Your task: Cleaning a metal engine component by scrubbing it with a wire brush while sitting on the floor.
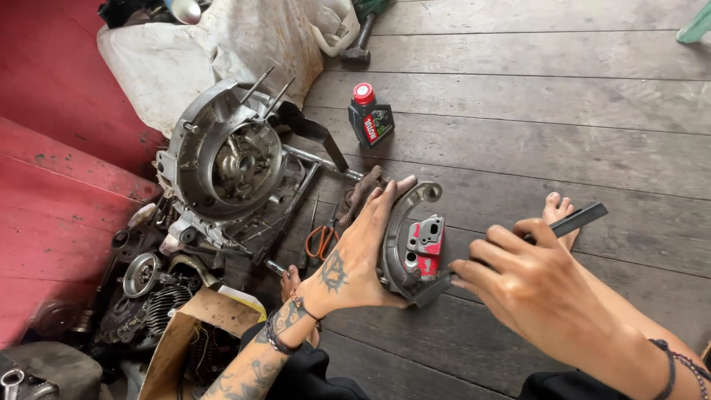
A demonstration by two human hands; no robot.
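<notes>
My left hand grips a curved grey metal engine cover and props it on edge on the wooden floor. A red-smeared grey gasket face shows on the cover's inner side. My right hand holds a flat dark metal scraper bar, whose lower tip rests against the bottom of the cover near the red patch. A bare foot lies just behind the bar.
A large grey engine crankcase stands on a metal frame at left, with orange-handled scissors beside it. A black oil bottle with a red cap stands behind. A cardboard box, a finned cylinder and a hammer lie around.
</notes>
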